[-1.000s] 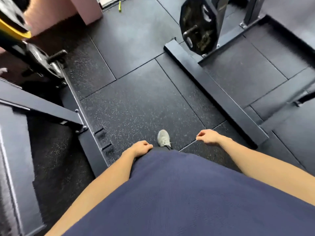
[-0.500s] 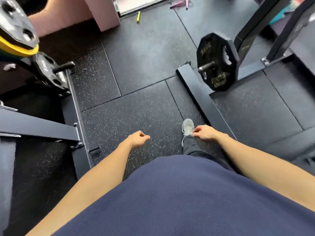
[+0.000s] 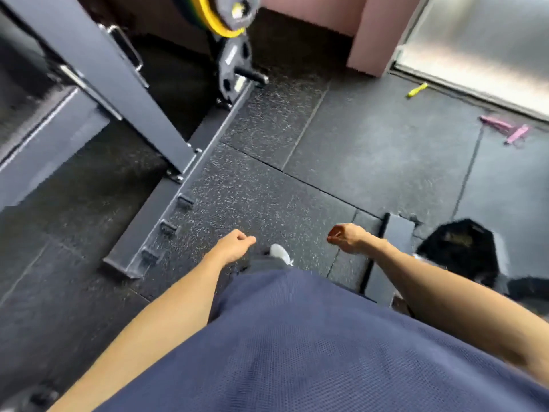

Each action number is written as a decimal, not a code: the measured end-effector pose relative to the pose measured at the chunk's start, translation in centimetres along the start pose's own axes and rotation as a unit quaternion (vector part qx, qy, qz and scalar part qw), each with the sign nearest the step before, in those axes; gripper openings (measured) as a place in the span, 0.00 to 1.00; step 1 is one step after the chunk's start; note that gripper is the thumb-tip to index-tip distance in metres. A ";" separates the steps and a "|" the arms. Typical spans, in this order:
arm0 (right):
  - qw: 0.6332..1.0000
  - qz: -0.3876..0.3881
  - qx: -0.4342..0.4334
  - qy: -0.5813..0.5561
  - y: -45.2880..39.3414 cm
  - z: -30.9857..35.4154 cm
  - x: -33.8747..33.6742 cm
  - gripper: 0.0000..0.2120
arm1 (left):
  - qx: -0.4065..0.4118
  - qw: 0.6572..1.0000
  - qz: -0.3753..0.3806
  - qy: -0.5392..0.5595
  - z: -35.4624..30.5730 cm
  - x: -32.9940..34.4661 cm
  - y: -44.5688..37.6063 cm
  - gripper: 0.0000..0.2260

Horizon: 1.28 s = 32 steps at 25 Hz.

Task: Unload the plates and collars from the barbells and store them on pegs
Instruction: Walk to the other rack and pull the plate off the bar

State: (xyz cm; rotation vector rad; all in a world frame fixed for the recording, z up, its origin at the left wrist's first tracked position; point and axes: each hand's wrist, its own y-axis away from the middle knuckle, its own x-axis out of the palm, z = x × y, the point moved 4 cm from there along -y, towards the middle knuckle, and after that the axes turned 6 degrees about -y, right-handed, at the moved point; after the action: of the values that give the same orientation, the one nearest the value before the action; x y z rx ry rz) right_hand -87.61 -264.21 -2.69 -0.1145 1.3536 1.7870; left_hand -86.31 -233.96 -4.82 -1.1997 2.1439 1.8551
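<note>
My left hand [image 3: 233,246] and my right hand [image 3: 347,237] hang in front of my waist over the rubber floor, both loosely curled and holding nothing. A black plate [image 3: 460,251] sits on its peg low at the right, just past my right forearm. At the top, yellow and dark plates [image 3: 219,23] hang on the left rack, with a small grey plate [image 3: 233,69] on a lower peg [image 3: 252,75] beneath them. No barbell is in view.
The left rack's floor beam [image 3: 178,203] runs diagonally to my left, with its slanted upright [image 3: 98,69] above. A second rack's base [image 3: 386,254] lies under my right arm. Small pink items [image 3: 505,129] and a yellow one [image 3: 416,90] lie near the doorway. My shoe [image 3: 279,252] shows between my hands.
The view has swung left: the left rack and its plates now fill the upper left, and the black plate has slid to the right edge. My hands stay curled and hold nothing.
</note>
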 end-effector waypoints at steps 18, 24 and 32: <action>0.933 0.095 -0.289 0.194 -11.2 30.4 -12.4 0.13 | -0.157 0.876 -0.313 0.332 2.6 -16.6 5.0 0.20; 0.895 0.059 -0.397 0.197 -9.7 39.3 -17.1 0.13 | -0.143 0.834 -0.416 0.333 2.0 -26.3 10.3 0.20; 0.829 -0.034 -0.535 0.161 -1.0 54.9 -25.4 0.14 | -0.089 0.775 -0.563 0.273 -0.3 -41.5 23.0 0.19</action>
State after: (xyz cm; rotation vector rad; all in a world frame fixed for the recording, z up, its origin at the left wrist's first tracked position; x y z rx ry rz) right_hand -48.95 -233.67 32.44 -1.0886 0.3620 2.3232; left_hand -70.70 -213.99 35.31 -2.4881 0.7950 1.1693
